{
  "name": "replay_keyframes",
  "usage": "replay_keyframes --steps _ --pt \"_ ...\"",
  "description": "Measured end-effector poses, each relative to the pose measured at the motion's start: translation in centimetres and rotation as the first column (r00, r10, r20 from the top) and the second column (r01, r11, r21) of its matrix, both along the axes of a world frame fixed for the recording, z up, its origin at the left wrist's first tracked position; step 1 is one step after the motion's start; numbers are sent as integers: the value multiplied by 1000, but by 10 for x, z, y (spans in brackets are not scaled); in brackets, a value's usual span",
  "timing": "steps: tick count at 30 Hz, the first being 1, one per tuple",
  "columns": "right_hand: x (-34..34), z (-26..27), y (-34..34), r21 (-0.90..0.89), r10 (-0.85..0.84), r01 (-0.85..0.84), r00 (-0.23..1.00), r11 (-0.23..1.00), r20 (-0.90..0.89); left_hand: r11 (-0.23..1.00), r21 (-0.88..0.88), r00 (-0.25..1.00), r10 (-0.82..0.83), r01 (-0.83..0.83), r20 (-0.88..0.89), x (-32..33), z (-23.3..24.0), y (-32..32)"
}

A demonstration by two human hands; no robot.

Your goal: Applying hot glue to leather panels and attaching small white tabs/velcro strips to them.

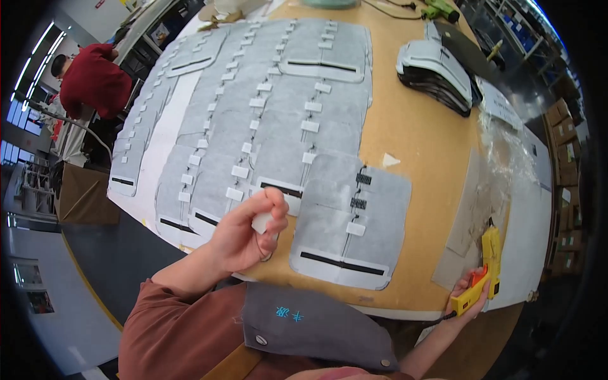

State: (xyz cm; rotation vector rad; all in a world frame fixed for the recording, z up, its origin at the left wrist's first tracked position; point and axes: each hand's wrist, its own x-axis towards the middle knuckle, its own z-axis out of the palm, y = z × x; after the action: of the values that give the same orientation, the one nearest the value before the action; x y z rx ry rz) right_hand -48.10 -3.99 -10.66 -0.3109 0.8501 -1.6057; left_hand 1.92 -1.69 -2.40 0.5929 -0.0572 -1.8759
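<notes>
My left hand [244,232] is raised over the near table edge, its curled fingers closed around small white pieces [261,222]. Low on the right, my right hand [470,292] grips a yellow hot glue gun [492,251] with an orange trigger, its nozzle pointing away from me. Between the hands lies a grey fabric panel [320,228] with a black strip [342,264] along its near end. Down its right half run thin wires, two speckled dark patches [364,179] and one white rectangular pad [356,229].
Overlapping grey panels [280,114] with rows of white pads cover the table's left side. A stack of moulded pieces [432,71], clear plastic wrap [506,142] and a green glue gun [441,10] lie right. A white scrap [390,160] sits mid-table. A person in red [97,80] bends over another table.
</notes>
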Motion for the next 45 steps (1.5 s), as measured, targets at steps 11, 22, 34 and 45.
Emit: replay_keyframes --steps 11,22,34,45 --pt "7 3 9 -55 92 -94 995 994 -28 825 -166 122 119 540 985 -12 -24 -5" --pt "136 68 1 155 545 -541 701 827 -461 732 -256 -544 654 631 526 -7 -62 -37" --pt "160 79 -21 313 685 -634 506 708 -524 739 -238 -532 635 631 560 -12 -65 -31" --pt "162 71 -22 294 676 -635 520 715 -521 736 -220 -530 630 640 567 -10 -64 -35"
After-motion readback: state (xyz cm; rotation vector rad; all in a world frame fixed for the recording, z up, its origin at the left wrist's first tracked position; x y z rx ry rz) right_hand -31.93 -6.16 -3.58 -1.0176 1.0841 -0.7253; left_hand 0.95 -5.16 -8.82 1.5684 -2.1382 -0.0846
